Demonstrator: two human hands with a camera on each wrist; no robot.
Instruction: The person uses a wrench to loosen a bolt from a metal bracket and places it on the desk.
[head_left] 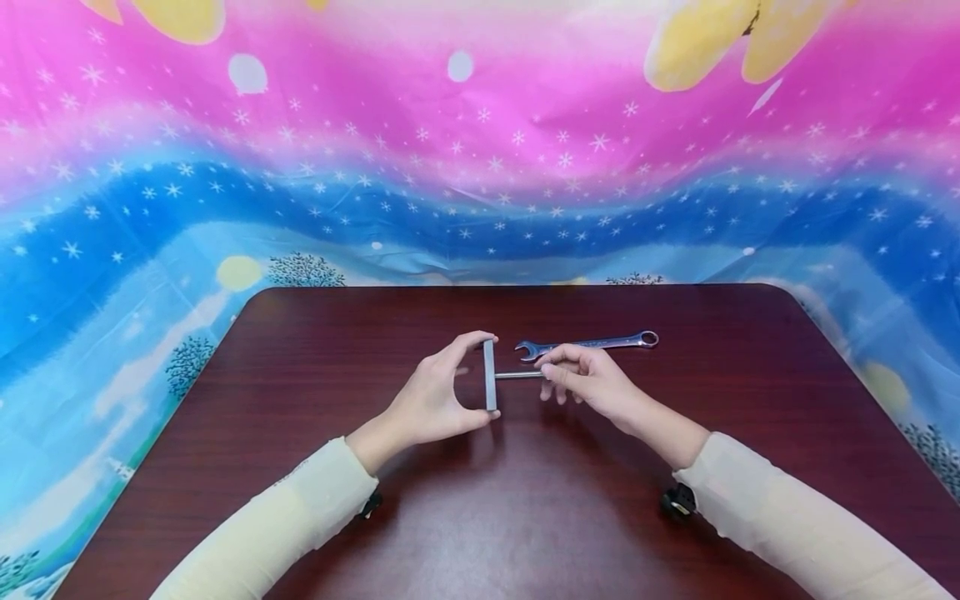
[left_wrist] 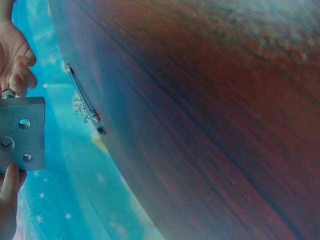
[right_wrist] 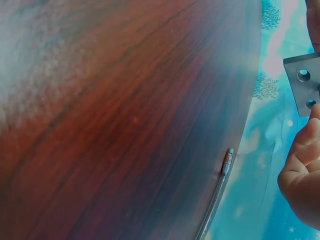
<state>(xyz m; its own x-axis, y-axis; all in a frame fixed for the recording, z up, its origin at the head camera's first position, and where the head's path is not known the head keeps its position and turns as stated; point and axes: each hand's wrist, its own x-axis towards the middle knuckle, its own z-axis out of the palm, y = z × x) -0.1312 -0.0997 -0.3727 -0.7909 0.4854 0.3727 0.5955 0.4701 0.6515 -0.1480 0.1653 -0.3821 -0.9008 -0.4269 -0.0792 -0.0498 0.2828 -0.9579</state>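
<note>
A grey metal plate (head_left: 490,375) stands on edge above the table, between the thumb and fingers of my left hand (head_left: 431,396). Several round holes pierce the plate (left_wrist: 33,145), as the left wrist view shows. From its right face juts a slim metal bolt (head_left: 517,375), roughly level. My right hand (head_left: 600,385) pinches the bolt's outer end between thumb and fingertips, which partly cover it. Just beyond that hand a combination wrench (head_left: 607,342) lies on the table. The right wrist view cuts off much of the plate (right_wrist: 300,90).
The dark red-brown wooden table (head_left: 300,350) has rounded far corners. Behind it and along its sides hangs a pink and blue patterned cloth (head_left: 465,167). Small black devices (head_left: 678,502) sit under both sleeve cuffs.
</note>
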